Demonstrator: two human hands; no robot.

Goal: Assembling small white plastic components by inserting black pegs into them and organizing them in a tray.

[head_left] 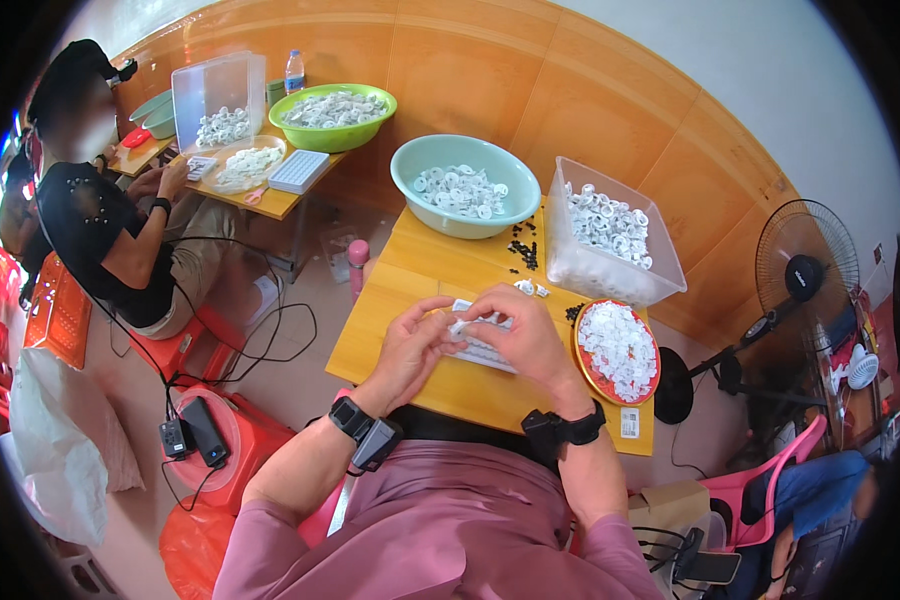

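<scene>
Above the wooden table (400, 290), my left hand (410, 345) pinches a small white plastic part (458, 327) between thumb and fingers. My right hand (522, 332) meets it from the other side, its fingertips closed on the same part; the part's exact kind is too small to make out. Just beneath both hands lies a white tray with rows of small cells (484, 357), partly hidden by them. Close to my right hand, a red-rimmed plate (582, 375) carries a heap of small white pieces. A few white parts (532, 288) and scattered black pieces (523, 250) lie beyond the tray.
At the table's far side stand a pale blue basin (420, 205) and a clear plastic bin (610, 285), both holding white round parts. A black fan (805, 275) stands right. Leftward, a co-worker (110, 220) sits at another table; cables (270, 335) run past red stools (235, 430).
</scene>
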